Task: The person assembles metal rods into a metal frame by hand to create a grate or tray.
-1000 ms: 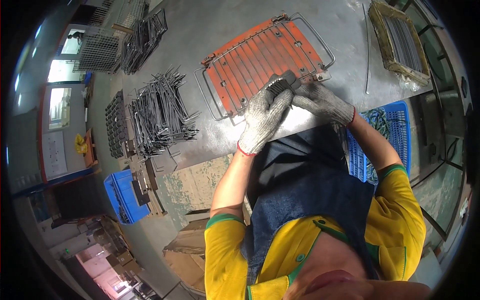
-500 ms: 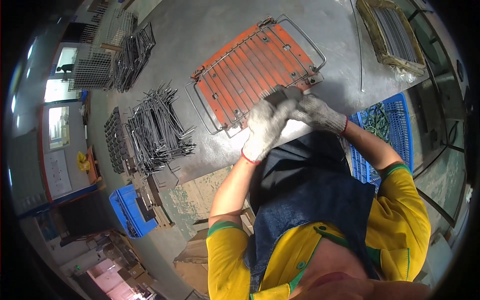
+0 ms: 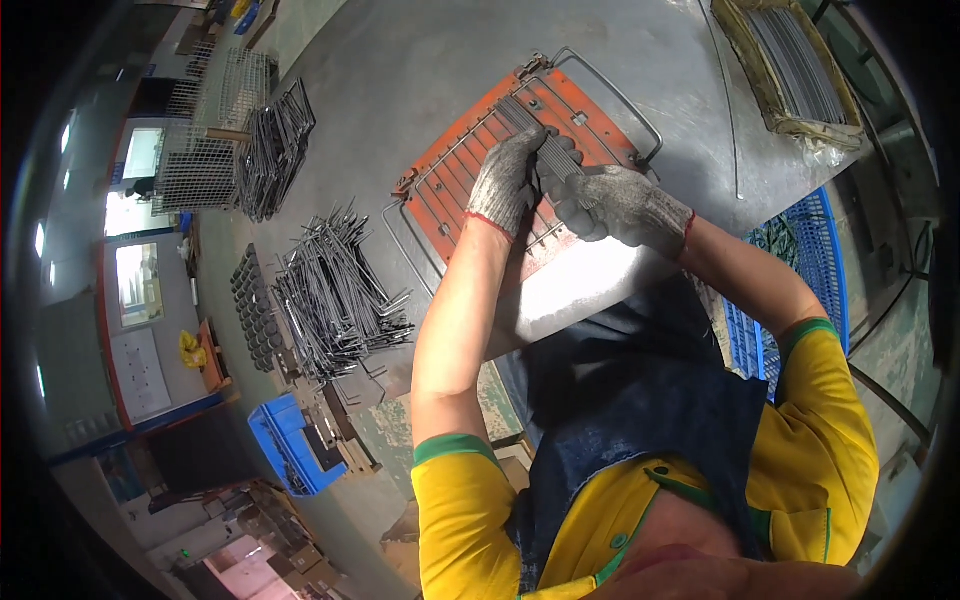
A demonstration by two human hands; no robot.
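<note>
An orange slotted jig plate (image 3: 470, 160) lies on the grey metal table (image 3: 420, 70), with a wire frame (image 3: 620, 100) set around it. My left hand (image 3: 505, 180), in a grey knit glove, rests on the plate with its fingers closed over a bundle of thin metal rods (image 3: 545, 150). My right hand (image 3: 615, 205), gloved the same way, grips the near end of that bundle just beside the left hand. The rods lie across the plate's slots.
A loose heap of bent wire pieces (image 3: 335, 295) lies to the left, with stacked wire racks (image 3: 275, 150) behind it. A box of straight rods (image 3: 790, 65) sits at the far right. Blue crates: one (image 3: 285, 445) lower left, one (image 3: 800, 270) right.
Both hands have shifted up onto the middle of the orange plate and now hold the rod bundle there. The view has tilted, so the plate sits closer to centre.
</note>
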